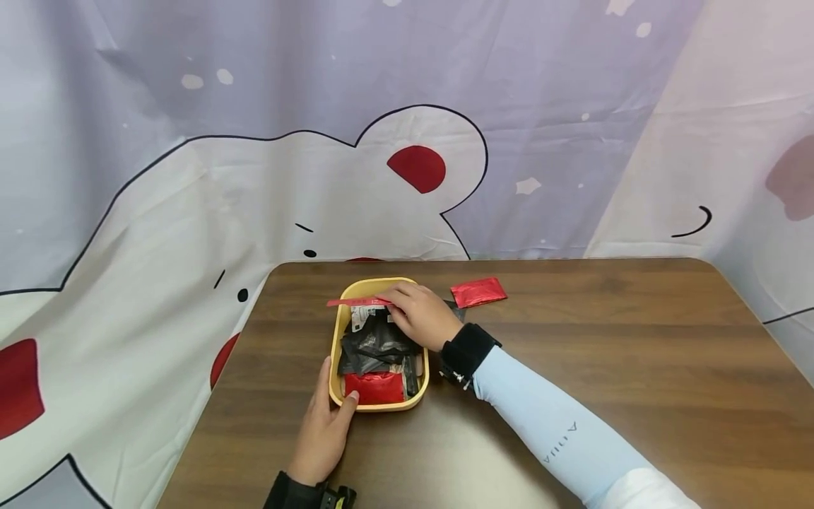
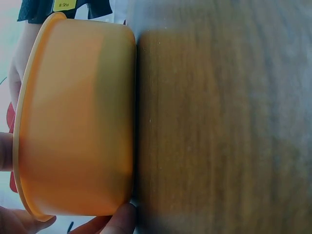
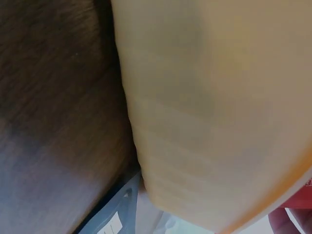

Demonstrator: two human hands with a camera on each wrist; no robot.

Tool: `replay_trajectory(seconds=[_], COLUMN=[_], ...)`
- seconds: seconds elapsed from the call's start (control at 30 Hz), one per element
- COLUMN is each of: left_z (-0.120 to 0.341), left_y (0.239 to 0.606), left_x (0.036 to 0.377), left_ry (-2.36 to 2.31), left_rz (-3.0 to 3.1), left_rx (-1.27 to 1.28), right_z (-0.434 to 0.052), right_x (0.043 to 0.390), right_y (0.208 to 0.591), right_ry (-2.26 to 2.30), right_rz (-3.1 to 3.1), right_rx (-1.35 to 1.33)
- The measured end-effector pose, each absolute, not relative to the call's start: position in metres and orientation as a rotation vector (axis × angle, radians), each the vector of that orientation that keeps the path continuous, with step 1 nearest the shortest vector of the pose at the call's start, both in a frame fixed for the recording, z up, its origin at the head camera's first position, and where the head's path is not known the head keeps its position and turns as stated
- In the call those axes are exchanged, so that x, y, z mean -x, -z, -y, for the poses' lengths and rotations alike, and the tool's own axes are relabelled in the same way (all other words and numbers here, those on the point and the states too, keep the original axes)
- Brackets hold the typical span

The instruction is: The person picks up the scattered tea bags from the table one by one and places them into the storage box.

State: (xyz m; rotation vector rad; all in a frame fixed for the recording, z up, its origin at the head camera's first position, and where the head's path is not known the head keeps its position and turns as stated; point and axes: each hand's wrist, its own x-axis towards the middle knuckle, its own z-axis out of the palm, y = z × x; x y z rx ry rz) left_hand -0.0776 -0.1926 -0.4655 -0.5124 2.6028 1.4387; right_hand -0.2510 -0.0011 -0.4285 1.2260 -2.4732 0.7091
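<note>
A yellow plastic container stands on the table, filled with small packets. My left hand grips its near left corner, thumb at the rim and fingers along the outer wall. In the left wrist view the container's side wall fills much of the picture. Over the far part of the container, my right hand pinches a red packet, seen nearly edge-on. Below it lie black packets and, at the near end, another red packet. The right wrist view shows the held red packet by the fingers.
A separate red packet lies on the wooden table, right of the container. A dark packet lies behind my right wrist, against the container's outside. A patterned curtain hangs behind the table's far edge.
</note>
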Motion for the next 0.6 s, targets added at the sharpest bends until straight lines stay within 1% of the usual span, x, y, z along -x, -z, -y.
replay_trajectory(seconds=[0.27,0.6], left_z=[0.1926,0.193], left_y=[0.466,0.466], left_x=[0.0785,0.0793], left_ry=[-1.438,-1.437], left_rz=[-2.599,-2.579], left_rx=[0.51,0.522], right_z=[-0.0029,-0.0031], right_x=[0.2543,0.2529], right_y=[0.4283,0.4291], right_ry=[-0.708,-0.768], right_rz=[2.509,2.718], right_rx=[-1.181,-1.23])
